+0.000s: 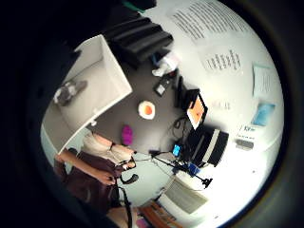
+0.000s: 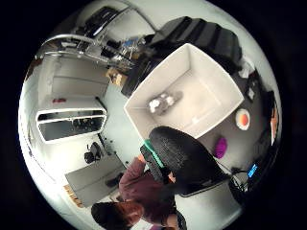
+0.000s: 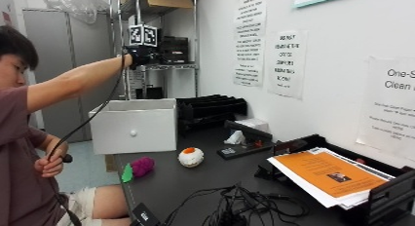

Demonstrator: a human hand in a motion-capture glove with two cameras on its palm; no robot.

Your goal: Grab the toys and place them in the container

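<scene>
In the outside view, the gloved right hand [image 3: 139, 54] is raised high above the white container [image 3: 134, 125]; whether its fingers are apart or together cannot be told. The purple toy [image 3: 142, 166] and the white-and-orange toy [image 3: 191, 157] lie on the bench [image 3: 195, 192], just in front of the container, toward five o'clock from the hand. One grey toy [image 2: 161, 102] lies inside the container. Judged from here, nothing blocks the descent.

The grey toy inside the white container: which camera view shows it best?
The thumb side palm view: the grey toy lies in open sight on the white container's floor. The little finger side view shows it at the edge; the outside view hides it.
</scene>
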